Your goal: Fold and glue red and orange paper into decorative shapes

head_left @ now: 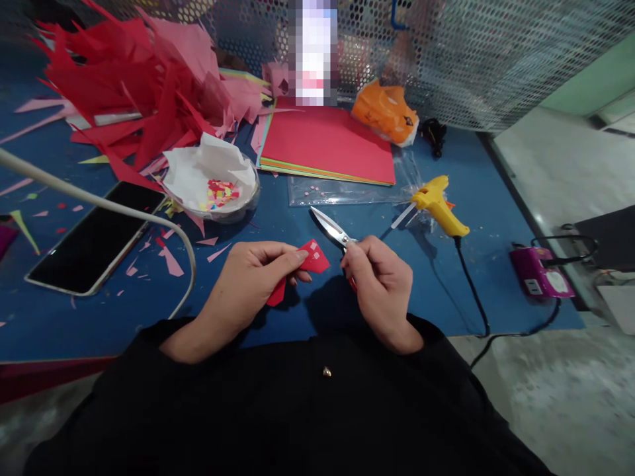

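Between the thumb and fingers of my left hand (262, 274) is a folded piece of red paper (317, 260), with small pale pink squares on its face. Part of the paper is hidden under the fingers, and another red corner shows below them. My right hand (380, 281) is closed around the handles of a pair of scissors (331, 228). Their silver blades are together and point up and left, away from the red paper. Most of the handles are covered by my fingers.
A bowl (248, 198) of small paper bits and a phone (96, 238) lie left. Red paper scraps (133, 79) pile behind them. Stacked paper sheets (327, 142) and an orange packet (384, 112) lie at the back. A yellow glue gun (439, 205) and purple box (540, 272), with cables, are right.
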Tool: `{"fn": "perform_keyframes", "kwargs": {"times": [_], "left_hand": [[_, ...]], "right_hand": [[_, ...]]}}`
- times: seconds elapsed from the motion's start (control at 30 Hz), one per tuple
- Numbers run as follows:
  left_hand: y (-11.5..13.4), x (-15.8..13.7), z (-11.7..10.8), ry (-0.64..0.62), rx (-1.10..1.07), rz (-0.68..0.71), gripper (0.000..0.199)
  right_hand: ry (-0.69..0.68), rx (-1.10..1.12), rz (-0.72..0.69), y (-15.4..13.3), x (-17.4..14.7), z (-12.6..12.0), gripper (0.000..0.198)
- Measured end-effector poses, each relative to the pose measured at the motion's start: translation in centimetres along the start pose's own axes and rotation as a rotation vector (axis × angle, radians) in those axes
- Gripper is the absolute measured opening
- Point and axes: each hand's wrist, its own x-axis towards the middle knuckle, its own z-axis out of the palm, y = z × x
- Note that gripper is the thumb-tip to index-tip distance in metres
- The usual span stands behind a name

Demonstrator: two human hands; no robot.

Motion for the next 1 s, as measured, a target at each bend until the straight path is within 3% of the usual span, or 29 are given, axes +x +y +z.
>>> {"fn": "perform_keyframes", "kwargs": {"times": [0.13, 0.33, 0.6, 0.87, 1.0], "left_hand": [[0.0, 0.1, 0.0, -0.048, 0.004, 0.031, 0.027], [0.1, -0.1, 0.0, -0.070, 0.084, 0.062, 0.029], [0.3, 0.0, 0.1, -0.039, 0.153, 0.069, 0.029], [0.2, 0.0, -0.2, 0.082, 0.089, 0.001, 0.026], [-0.2, 0.1, -0.2, 0.085, 0.070, 0.005, 0.029]], "right_hand": [[-0.024, -0.197, -0.353, 0.2, -0.2, 0.2, 0.003], [-0.045, -0.359, -0.514, 0.6, 0.1, 0.6, 0.007], [-0.099, -0.371, -0.511, 0.4, 0.3, 0.6, 0.015], [-0.251, 0.063, -0.343, 0.6, -0.6, -0.9, 0.013], [-0.262, 0.303, -0.201, 1.1, -1.0, -1.2, 0.029]]}}
